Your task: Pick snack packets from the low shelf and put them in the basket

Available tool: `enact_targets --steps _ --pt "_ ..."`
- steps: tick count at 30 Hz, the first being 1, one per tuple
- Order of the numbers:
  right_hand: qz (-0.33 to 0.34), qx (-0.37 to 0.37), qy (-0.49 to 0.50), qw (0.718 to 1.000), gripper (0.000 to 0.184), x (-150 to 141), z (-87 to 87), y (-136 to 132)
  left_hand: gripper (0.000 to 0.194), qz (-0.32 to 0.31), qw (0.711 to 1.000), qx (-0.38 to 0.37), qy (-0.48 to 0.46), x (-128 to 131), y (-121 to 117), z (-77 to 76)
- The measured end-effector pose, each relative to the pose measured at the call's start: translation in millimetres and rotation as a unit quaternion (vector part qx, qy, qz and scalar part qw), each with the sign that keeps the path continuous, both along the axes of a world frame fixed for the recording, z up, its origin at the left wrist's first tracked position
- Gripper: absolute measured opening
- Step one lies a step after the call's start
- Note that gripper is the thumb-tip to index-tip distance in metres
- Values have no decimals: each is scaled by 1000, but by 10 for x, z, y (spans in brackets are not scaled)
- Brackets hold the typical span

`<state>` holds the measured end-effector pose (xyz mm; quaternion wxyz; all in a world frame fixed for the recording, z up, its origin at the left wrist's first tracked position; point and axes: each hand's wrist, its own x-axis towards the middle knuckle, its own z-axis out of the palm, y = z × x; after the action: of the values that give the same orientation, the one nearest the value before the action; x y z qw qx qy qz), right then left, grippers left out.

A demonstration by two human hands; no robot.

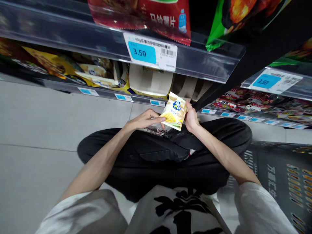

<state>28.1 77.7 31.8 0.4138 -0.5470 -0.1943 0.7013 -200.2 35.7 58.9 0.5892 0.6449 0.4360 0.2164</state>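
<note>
While we look down over a white shirt (146, 216) with a black print, clock positions are taken from the snack packet (173, 112), the shirt being at 6 o'clock. Dark trousers (146, 152) cover crossed legs on a pale tiled floor (36, 126). At 4 o'clock we note a grey slotted panel (265, 172) with light characters.

The packet, cream and yellow with a blue badge, is held up between the hands above the lap, tilted, top end toward 1 o'clock. Left hand (148, 119) at 9 o'clock: half curled, thumb across the packet's lower corner, fingers partly hidden. Right hand (191, 116) at 3 o'clock: curled round the packet's side edge; we cannot tell how its hidden fingers lie. A shoe (157, 130) shows at 8 o'clock, partly covered.

Beyond the hands, a low shelf: a pale open carton (151, 79) between 10 and 11 o'clock, yellow bags (57, 63) near 10, small red packets (253, 100) along the bottom level at 3. Above it, a clear shelf edge (204, 66) carries a price label (151, 52) reading 3.50, at 11 o'clock. We log a red bag (168, 24) overhanging that edge at 12, a green bag (216, 29) at 1.
</note>
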Motion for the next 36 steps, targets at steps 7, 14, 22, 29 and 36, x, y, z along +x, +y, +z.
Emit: enact_targets --steps 7,14,22,29,36 --pt "-2 5 15 1000 38 1 25 0 41 -5 1000 5 0 -11 0 -27" --pt "-6 -4 13 1000 35 6 47 13 41 -6 1000 8 -4 -8 2 -46" --pt "-17 -10 0 1000 33 -8 66 12 45 -9 1000 -5 2 7 6 -15" --pt "-17 -3 1 1000 32 -8 51 11 50 -15 999 -10 29 24 3 40" --pt "-23 -10 -1 1000 30 -18 86 11 48 -22 999 -5 24 5 5 -6"
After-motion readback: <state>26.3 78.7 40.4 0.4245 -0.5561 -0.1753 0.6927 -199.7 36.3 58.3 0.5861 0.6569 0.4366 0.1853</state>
